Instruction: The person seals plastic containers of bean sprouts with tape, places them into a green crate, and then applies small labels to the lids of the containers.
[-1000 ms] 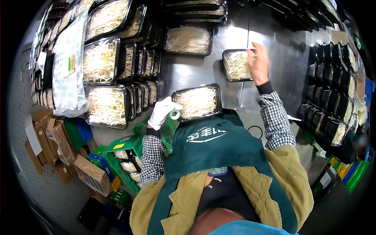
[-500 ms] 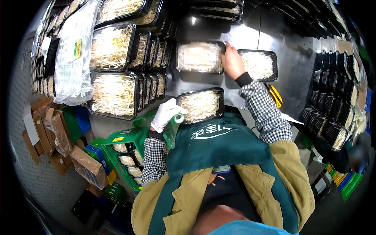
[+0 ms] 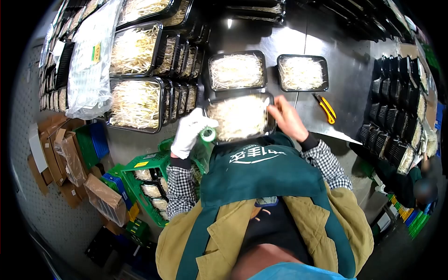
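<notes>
A black tray of bean sprouts (image 3: 240, 117) is lifted at the front of the metal table, just above the apron. My right hand (image 3: 290, 120), bare, grips its right edge with thumb and fingers. White-gloved, my left hand (image 3: 189, 133) is closed at the tray's left side, around a green tape roll (image 3: 208, 134). Whether the glove also grips the tray is hard to tell. Behind it a second sprout tray (image 3: 237, 70) lies on the table, and a third tray (image 3: 303, 73) lies to its right.
Stacked sprout trays (image 3: 135, 103) stand at the left, with a clear plastic bag (image 3: 88, 70) over some. A yellow cutter (image 3: 325, 109) lies on the metal table (image 3: 347, 105). More stacked trays (image 3: 389, 116) stand right. A green crate (image 3: 140, 196) is below left. A co-worker is at far right.
My right hand has left the tray at the back and come down to the right edge of the near tray. The near tray has risen slightly, and my left hand has shifted a little.
</notes>
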`<state>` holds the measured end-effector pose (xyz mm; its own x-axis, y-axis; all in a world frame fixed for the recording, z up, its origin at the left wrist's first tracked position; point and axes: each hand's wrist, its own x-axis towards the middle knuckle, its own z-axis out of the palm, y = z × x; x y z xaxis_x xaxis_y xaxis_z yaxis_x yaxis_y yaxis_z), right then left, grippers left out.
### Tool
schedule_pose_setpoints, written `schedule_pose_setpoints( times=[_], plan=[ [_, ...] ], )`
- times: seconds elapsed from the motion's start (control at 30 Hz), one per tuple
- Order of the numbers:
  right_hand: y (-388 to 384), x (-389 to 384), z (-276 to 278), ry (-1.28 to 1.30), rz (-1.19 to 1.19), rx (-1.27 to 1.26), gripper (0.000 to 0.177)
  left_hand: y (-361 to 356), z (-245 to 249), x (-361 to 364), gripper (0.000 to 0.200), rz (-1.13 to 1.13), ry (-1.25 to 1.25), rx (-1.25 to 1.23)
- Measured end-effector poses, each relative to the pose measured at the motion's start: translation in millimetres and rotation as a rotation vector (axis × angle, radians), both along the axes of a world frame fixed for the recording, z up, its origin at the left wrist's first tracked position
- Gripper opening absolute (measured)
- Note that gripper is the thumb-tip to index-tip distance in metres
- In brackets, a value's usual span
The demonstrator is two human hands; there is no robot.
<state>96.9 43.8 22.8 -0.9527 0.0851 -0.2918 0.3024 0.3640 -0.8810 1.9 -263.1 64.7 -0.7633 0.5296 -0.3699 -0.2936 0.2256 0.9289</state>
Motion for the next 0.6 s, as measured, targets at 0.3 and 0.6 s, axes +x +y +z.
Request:
schedule_pose_setpoints(
  times=[0.3,0.6],
  plan=[
    [28,-103,-38,0.231,-0.153,0.162,0.027,58,-46,-64,0.024,0.264,0.174,0.042],
    [6,-89,-69,0.091,-0.205,0.062,0.064,78,-59,-70,0.030,0.425,-0.153,0.400]
  ],
)
